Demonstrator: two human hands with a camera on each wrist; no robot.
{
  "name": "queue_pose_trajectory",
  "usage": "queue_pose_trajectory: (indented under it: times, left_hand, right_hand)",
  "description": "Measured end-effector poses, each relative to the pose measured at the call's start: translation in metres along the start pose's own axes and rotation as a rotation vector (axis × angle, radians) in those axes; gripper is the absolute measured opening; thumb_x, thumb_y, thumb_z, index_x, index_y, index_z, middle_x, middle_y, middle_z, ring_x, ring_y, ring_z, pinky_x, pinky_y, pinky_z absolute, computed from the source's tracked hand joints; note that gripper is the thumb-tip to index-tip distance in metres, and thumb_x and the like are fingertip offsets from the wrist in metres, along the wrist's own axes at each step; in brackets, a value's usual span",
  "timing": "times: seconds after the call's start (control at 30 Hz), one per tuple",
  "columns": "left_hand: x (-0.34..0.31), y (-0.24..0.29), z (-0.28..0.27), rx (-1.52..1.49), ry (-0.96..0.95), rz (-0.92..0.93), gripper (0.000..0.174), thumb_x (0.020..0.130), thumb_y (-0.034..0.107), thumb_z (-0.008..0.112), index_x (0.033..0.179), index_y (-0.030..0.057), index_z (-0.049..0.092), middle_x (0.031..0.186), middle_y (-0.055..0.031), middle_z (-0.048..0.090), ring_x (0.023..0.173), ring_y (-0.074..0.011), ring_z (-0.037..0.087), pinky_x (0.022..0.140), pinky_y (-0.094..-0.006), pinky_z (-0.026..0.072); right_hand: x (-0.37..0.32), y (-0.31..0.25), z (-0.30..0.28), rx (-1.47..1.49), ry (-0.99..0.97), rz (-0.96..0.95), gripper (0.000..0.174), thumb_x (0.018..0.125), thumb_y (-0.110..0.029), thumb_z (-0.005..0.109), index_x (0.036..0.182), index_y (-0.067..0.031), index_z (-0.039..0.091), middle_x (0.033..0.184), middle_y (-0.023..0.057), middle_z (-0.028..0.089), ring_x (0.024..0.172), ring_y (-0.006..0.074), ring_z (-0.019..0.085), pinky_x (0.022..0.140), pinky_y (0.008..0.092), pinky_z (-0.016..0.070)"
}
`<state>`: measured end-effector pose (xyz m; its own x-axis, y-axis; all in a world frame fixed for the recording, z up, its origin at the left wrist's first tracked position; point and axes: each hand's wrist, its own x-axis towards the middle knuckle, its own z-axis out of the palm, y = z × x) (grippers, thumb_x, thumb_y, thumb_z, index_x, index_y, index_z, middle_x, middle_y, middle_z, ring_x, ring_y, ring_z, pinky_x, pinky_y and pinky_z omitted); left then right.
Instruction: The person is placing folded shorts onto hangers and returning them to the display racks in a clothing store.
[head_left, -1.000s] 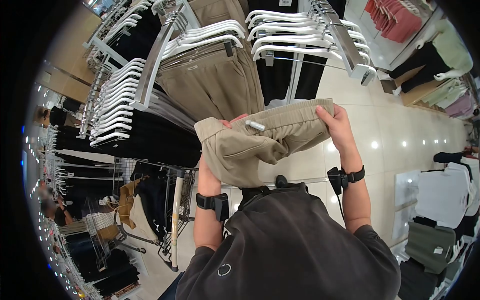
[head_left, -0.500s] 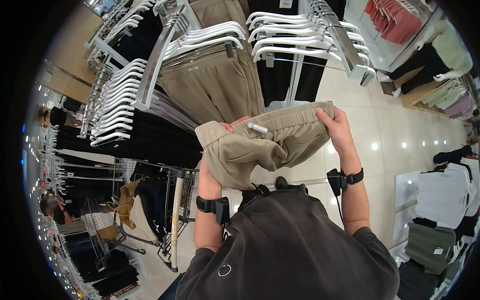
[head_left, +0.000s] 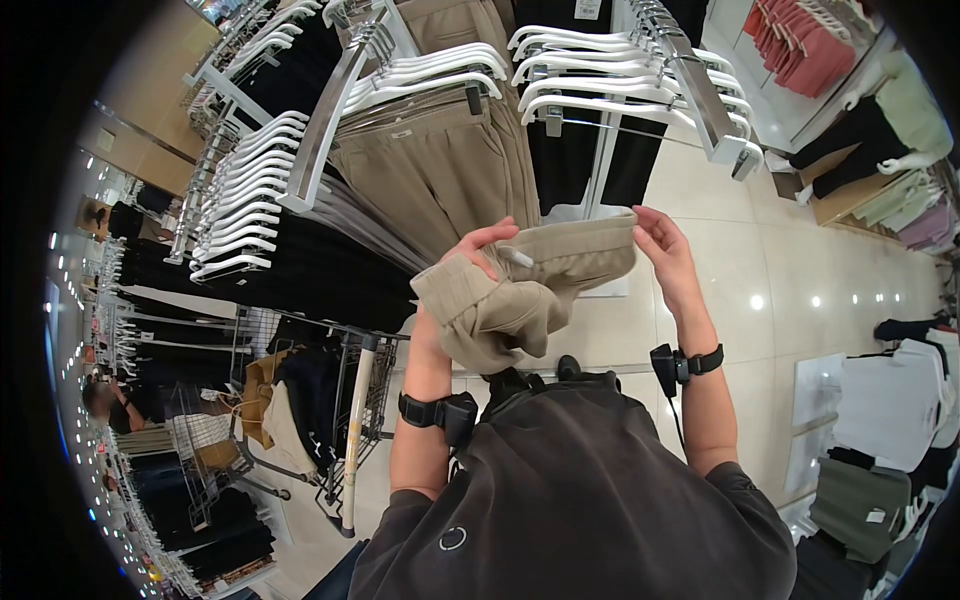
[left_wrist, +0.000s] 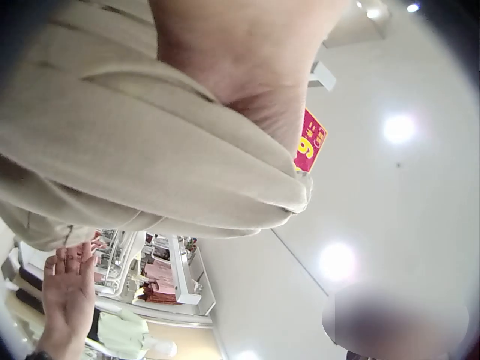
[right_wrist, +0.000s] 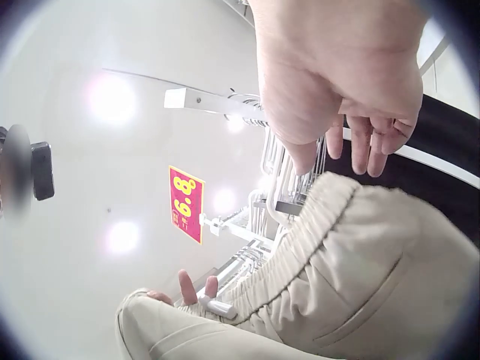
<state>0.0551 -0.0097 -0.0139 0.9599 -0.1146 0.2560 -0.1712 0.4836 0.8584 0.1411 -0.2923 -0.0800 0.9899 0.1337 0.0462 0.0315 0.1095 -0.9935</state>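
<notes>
Clothing racks [head_left: 325,125] surround us; our left hand [head_left: 468,262] grips folded beige trousers [head_left: 500,315], and the right wrist view shows our right hand [right_wrist: 337,75] open, just clear of them.

The floor [head_left: 800,270] is glossy cream tile, dotted with reflected ceiling lights. Clothes racks stand on it. One sloping rail [head_left: 322,125] carries white hangers [head_left: 425,72] with beige trousers [head_left: 440,175] and black garments [head_left: 300,275]. A second rail [head_left: 700,90] carries more hangers over dark trousers [head_left: 565,160]. A wire shopping cart [head_left: 350,400] stands at the left with clothes piled inside.
</notes>
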Motion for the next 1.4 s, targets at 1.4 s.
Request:
queue_pose_trajectory:
  times: [1.4]
  left_hand:
    - [-0.027, 0.116, -0.032, 0.75, 0.564, 0.275, 0.014, 0.095, 0.009, 0.057, 0.093, -0.0035, 0.061, 0.085, 0.0008, 0.061, 0.076, -0.0031, 0.049, 0.071, -0.0183, 0.0394]
  right_hand:
    - [-0.038, 0.197, -0.074, -0.381, 0.057, 0.155, 0.018, 0.088, -0.019, 0.067, 0.087, -0.0015, 0.064, 0.068, -0.0001, 0.06, 0.065, 0.0086, 0.051, 0.061, 0.0268, 0.0432]
